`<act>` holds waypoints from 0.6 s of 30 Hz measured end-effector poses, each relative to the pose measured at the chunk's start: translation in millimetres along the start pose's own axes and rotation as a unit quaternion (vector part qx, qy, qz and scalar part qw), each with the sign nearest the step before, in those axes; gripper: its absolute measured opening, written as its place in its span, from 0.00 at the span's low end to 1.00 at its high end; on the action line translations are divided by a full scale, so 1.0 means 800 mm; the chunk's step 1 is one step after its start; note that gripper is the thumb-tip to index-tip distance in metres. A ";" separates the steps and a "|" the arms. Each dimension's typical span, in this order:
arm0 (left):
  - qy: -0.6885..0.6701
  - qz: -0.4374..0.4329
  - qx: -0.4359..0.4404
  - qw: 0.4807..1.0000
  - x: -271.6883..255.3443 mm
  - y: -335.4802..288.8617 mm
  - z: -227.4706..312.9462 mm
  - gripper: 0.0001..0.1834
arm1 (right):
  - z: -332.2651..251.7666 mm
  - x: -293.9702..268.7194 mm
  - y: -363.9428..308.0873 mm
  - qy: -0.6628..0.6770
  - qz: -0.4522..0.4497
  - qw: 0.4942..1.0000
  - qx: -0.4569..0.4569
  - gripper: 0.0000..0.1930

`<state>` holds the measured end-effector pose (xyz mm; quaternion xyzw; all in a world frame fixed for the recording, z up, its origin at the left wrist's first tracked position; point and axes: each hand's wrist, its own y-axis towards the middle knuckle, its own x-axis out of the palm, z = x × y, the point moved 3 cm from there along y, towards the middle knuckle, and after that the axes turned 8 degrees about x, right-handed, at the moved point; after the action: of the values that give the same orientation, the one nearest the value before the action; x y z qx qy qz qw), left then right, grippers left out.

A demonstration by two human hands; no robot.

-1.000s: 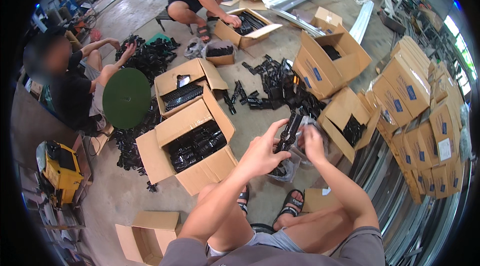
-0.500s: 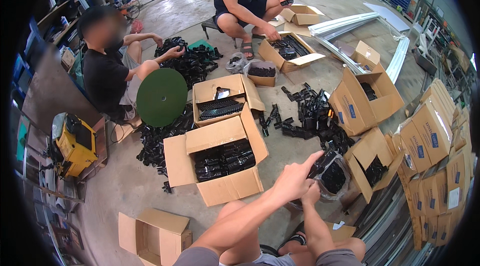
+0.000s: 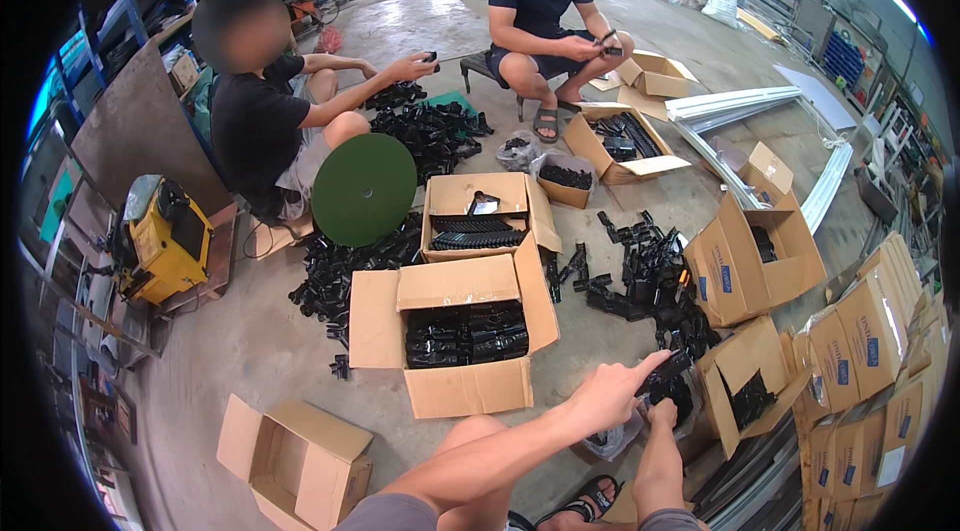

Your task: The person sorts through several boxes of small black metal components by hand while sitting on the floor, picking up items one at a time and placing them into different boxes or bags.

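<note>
My left hand (image 3: 612, 393) reaches across to the right, index finger stretched along a black bracket-like part (image 3: 674, 365). The other fingers are curled and seem to grip that part, though its lower side is hidden. My right hand (image 3: 661, 414) is closed just below it, and whatever its fingers pinch cannot be made out. Both hands are over a clear plastic bag (image 3: 612, 443) in an open container holding small black pieces. Beyond my hands lies a loose heap of black parts (image 3: 655, 276). Right of my hands, an open carton (image 3: 722, 376) holds more black pieces.
An open carton (image 3: 470, 389) of stacked black parts stands ahead, another carton (image 3: 540, 214) behind it. A carton (image 3: 330, 476) lies lower left. A green disc (image 3: 364, 193) stands by a seated co-worker (image 3: 250, 101); another co-worker (image 3: 540, 16) sits farther back. Sealed cartons (image 3: 850, 356) are stacked at right.
The view has shifted, so most things sit farther right or lower. Both co-workers have raised their hands, now holding small black parts. My hands keep nearly the same pose over the bag.
</note>
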<state>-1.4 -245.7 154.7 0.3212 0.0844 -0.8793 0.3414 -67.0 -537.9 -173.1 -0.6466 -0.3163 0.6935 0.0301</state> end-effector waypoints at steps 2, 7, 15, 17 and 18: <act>0.004 0.008 0.011 1.000 0.003 0.002 0.001 0.48 | 0.010 0.001 0.010 0.028 0.002 1.000 0.000 0.16; 0.008 0.016 0.023 1.000 0.006 0.001 0.002 0.48 | 0.018 0.007 0.010 0.050 -0.018 0.998 -0.039 0.13; 0.007 0.020 0.030 0.999 0.020 0.003 0.008 0.47 | 0.019 0.010 0.030 -0.043 -0.067 0.997 0.017 0.17; 0.006 0.019 0.047 0.999 0.022 0.012 0.015 0.47 | 0.046 0.024 0.084 -0.054 -0.076 0.995 0.025 0.16; 0.010 0.020 0.039 0.999 0.019 0.007 0.013 0.47 | 0.037 0.034 0.085 -0.069 -0.090 0.994 0.007 0.15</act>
<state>-11.7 -262.1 153.4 0.3445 0.0467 -0.8719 0.3448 -73.7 -591.9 -230.9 -0.5658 -0.3697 0.7333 0.0746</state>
